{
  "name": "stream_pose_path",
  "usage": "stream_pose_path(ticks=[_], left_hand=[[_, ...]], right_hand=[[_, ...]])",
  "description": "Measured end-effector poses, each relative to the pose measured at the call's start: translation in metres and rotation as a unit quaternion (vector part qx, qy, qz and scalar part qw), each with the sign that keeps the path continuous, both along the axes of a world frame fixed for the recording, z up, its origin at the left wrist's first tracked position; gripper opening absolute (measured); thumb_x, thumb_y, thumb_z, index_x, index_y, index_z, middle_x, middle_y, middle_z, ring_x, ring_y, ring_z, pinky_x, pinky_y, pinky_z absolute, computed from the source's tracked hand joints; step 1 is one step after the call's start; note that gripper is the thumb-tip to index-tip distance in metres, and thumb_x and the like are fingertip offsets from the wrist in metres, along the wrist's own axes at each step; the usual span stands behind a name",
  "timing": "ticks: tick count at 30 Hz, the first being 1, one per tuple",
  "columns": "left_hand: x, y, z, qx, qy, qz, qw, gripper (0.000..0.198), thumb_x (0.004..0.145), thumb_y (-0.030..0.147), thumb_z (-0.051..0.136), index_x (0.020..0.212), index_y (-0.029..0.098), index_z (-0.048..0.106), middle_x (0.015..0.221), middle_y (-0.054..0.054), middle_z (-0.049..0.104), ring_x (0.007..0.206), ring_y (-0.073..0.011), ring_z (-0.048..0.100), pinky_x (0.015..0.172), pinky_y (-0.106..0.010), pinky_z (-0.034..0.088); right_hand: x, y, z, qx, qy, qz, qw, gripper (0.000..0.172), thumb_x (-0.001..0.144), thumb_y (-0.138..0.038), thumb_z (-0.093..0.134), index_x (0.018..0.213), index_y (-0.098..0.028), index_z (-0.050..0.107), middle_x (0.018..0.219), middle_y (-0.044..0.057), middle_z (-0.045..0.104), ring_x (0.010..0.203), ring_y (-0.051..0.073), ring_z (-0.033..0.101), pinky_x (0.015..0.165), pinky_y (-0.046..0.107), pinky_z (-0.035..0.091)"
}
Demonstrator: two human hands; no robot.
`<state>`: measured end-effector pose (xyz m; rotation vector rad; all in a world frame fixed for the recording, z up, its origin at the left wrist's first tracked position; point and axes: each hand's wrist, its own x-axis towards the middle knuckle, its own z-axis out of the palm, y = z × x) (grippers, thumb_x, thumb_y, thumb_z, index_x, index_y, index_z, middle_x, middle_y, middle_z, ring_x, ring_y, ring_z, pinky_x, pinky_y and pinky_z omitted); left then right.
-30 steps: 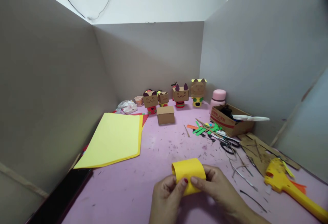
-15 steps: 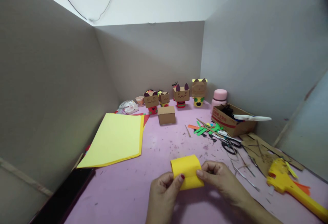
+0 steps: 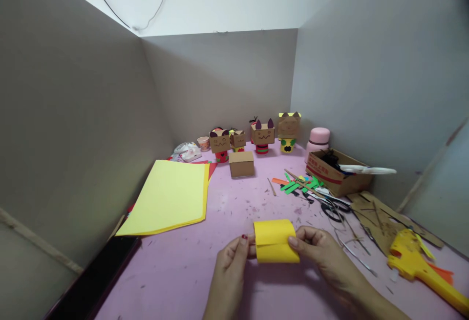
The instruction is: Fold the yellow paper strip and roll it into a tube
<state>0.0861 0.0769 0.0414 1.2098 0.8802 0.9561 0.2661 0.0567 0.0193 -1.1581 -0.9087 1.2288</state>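
A strip of yellow paper curled into a short tube [image 3: 276, 254] is held low over the table in front of me. My right hand [image 3: 318, 251] pinches its right end, thumb on the outside and fingers behind. At the left end, my left hand [image 3: 232, 261] is closed, its fingertips going in at the tube's edge, partly hidden by the paper. The left thumb, with a red nail, lies just outside that edge. A seam where the paper overlaps runs across the tube's front.
Yellow sheets [image 3: 166, 198] lie left, beside a black flat object [image 3: 98, 276]. A small cardboard box [image 3: 242, 165] stands mid-table, before several cardboard-headed figures [image 3: 263, 135]. To the right are paper scraps [image 3: 293, 185], scissors [image 3: 331, 211], a carton [image 3: 339, 173] and a yellow glue gun [image 3: 410, 256].
My left thumb has come off the front of the paper tube and the left hand has shifted to its left edge. The overlap seam now shows more clearly. The view has shifted slightly.
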Motion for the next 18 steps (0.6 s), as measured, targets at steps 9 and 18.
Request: stream_pose_path(ticks=[9,18], left_hand=[[0.0,0.002,-0.011,-0.016,0.027,0.08,0.996,0.026,0.068,0.04,0.066,0.064,0.014,0.064,0.062,0.0,0.061,0.062,-0.0136,0.052,0.059,-0.021,0.039],[-0.001,-0.001,-0.009,0.054,0.091,0.068,0.992,0.027,0.075,0.04,0.057,0.068,0.014,0.062,0.065,0.0,0.06,0.066,-0.0149,0.051,0.061,-0.022,0.039]], right_hand=[[-0.001,-0.001,-0.001,-0.001,0.007,0.008,1.0,0.039,0.053,-0.047,0.079,0.055,-0.015,0.057,0.053,-0.002,0.054,0.05,0.01,0.044,0.048,0.021,0.032],[0.001,0.001,0.0,0.004,-0.034,0.014,0.999,0.041,0.051,-0.05,0.078,0.055,-0.014,0.06,0.051,-0.002,0.054,0.049,0.01,0.045,0.048,0.021,0.034]])
